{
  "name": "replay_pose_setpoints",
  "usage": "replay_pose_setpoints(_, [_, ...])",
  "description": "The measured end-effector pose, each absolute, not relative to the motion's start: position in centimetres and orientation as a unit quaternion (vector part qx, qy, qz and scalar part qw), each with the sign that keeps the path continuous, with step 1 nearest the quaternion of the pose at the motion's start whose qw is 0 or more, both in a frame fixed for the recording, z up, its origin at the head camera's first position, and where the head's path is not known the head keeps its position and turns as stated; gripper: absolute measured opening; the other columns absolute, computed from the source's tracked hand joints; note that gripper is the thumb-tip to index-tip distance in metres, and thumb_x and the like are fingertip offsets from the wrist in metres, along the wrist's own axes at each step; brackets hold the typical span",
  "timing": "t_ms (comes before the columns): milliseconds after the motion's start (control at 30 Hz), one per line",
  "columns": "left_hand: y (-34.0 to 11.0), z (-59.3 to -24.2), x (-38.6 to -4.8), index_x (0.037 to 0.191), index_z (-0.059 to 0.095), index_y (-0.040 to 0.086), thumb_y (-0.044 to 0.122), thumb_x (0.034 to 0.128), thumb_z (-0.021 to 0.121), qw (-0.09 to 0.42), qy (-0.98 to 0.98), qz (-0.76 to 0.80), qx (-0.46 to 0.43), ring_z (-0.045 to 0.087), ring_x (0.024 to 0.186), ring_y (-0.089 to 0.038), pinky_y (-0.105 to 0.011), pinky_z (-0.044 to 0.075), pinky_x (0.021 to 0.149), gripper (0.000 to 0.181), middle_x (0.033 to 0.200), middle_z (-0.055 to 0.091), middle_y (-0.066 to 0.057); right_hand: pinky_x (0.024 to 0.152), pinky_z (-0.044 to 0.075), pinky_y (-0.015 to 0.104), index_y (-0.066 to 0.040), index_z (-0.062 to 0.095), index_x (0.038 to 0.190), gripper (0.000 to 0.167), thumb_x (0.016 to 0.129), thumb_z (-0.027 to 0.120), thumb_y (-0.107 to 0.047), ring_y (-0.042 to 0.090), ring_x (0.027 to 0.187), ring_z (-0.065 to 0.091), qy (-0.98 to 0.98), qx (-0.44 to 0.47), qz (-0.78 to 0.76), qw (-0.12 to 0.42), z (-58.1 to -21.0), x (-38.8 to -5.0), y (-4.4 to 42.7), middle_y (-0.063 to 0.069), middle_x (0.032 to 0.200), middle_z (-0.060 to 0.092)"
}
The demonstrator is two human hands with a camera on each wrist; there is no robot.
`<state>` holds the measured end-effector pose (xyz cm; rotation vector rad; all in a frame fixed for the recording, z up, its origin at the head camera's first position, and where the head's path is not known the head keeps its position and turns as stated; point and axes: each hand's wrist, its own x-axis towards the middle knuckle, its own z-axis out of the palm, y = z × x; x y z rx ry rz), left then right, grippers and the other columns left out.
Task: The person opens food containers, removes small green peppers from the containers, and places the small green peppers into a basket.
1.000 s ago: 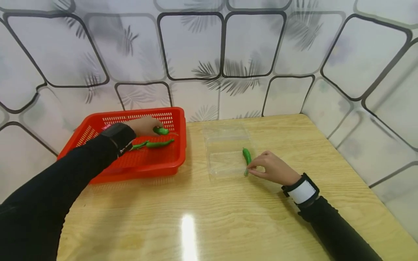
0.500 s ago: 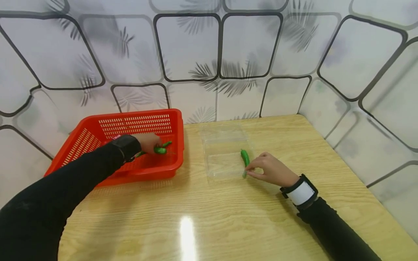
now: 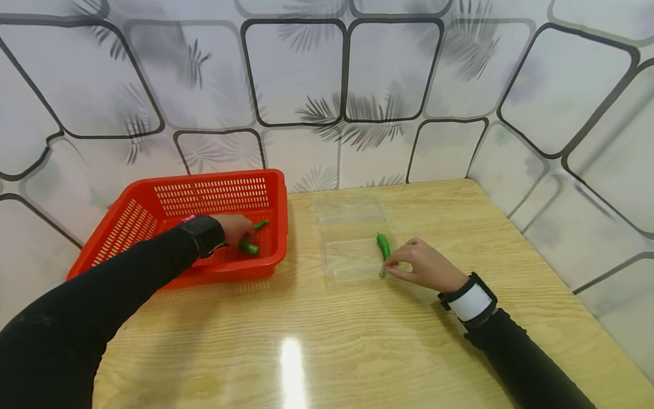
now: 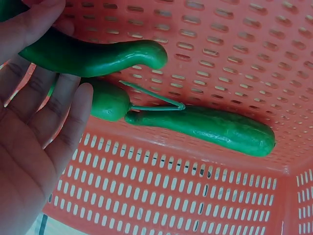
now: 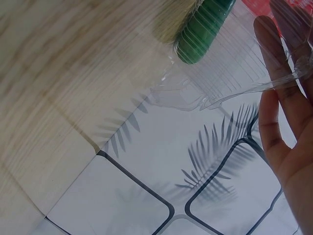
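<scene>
Inside the red plastic basket (image 3: 284, 227), my left hand (image 3: 236, 228) holds a green chili pepper (image 4: 98, 56) between thumb and fingers. Two more peppers lie just below it in the left wrist view: one partly hidden behind the fingers (image 4: 83, 105), and a longer pepper (image 4: 210, 128) with a thin stem. To the right on the table is a clear plastic box (image 3: 325, 250), with its lid folded back towards the wall. One green pepper (image 3: 383, 244) lies along its right side. My right hand (image 3: 421, 264) pinches the box's near right edge; its thumb is out of the right wrist view.
The wooden table (image 3: 327, 329) extends in front of the box and basket. A patterned wall (image 3: 306, 153) stands directly behind both and turns along the right side. The basket's raised walls surround my left hand.
My left hand has lowered the pepper towards the basket floor, moving nearer the front wall. The right hand and the box stay put; the head view has shifted slightly.
</scene>
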<state>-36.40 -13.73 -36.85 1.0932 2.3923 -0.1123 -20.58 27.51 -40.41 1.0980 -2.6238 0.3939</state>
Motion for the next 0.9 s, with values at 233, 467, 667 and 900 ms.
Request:
replay_pose_setpoints(233, [-13.9, -37.3, -36.7, 0.082, 0.067, 0.011, 0.009, 0.0815, 0.070, 0.261, 0.880, -0.041, 0.396, 0.047, 0.070, -0.015, -0.025, 0.038, 0.063, 0.004, 0.074, 0.053, 0.002, 0.075, 0.044, 0.035, -0.015, 0.075, 0.088, 0.009, 0.080, 0.074, -0.018, 0.005, 0.072, 0.065, -0.904, 0.381, 0.140, 0.136, -40.4, -20.7, 27.4, -0.007, 0.081, 0.072])
replay_pose_setpoints(467, [-13.9, -37.9, -37.1, 0.082, 0.066, 0.014, 0.015, 0.0789, 0.074, 0.237, 0.882, -0.055, 0.404, 0.049, 0.073, -0.015, -0.027, 0.042, 0.067, 0.009, 0.077, 0.056, 0.002, 0.074, 0.043, 0.034, -0.015, 0.074, 0.088, 0.009, 0.079, 0.074, -0.018, 0.004, 0.071, 0.063, -0.904, 0.380, 0.140, 0.140, -40.5, -20.6, 27.6, -0.008, 0.081, 0.072])
replay_pose_setpoints(667, [-13.8, -37.5, -36.7, 0.085, 0.066, 0.012, 0.010, 0.0794, 0.073, 0.242, 0.880, -0.041, 0.406, 0.049, 0.073, -0.015, -0.027, 0.044, 0.067, 0.009, 0.079, 0.058, 0.001, 0.075, 0.044, 0.035, -0.015, 0.075, 0.088, 0.009, 0.080, 0.073, -0.019, 0.005, 0.072, 0.064, -0.906, 0.376, 0.137, 0.134, -40.5, -20.6, 27.6, -0.007, 0.081, 0.072])
replay_pose_setpoints(900, [-14.3, -37.2, -36.7, 0.090, 0.065, 0.009, 0.001, 0.0740, 0.075, 0.232, 0.874, -0.039, 0.426, 0.049, 0.072, -0.015, -0.029, 0.044, 0.065, 0.021, 0.084, 0.060, -0.003, 0.075, 0.044, 0.035, -0.014, 0.075, 0.089, 0.010, 0.080, 0.073, -0.019, 0.005, 0.073, 0.065, -0.906, 0.378, 0.139, 0.132, -40.4, -20.6, 27.5, -0.007, 0.081, 0.072])
